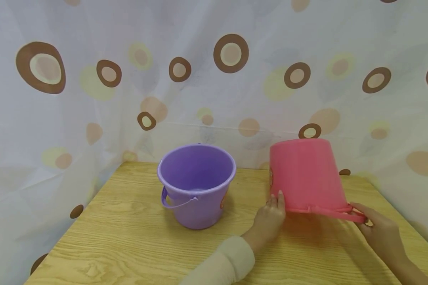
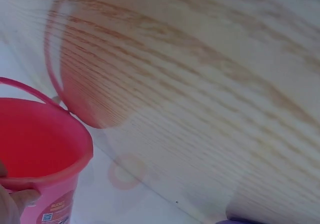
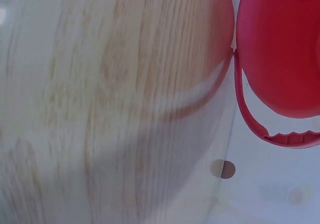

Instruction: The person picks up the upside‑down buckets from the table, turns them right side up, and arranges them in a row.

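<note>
A pink bucket (image 1: 306,174) is upside down above the table, tilted, its base up and its mouth facing down. At the left of its rim my left hand (image 1: 270,219) holds on. The left wrist view has a thumb (image 2: 24,198) against the bucket's outside, beside a printed label (image 2: 56,209), and a fingertip over the rim. My right hand (image 1: 381,233) pinches the right edge, where rim and handle (image 1: 333,214) come close together. The handle's ridged grip (image 3: 295,140) appears in the right wrist view, where the right hand is out of sight.
Upright on the wooden table (image 1: 117,241), left of the pink bucket, stands a purple bucket (image 1: 199,209), its handle (image 1: 178,206) hanging at the front left. A white sheet (image 1: 199,99) with brown and yellow circles hangs behind and along both sides.
</note>
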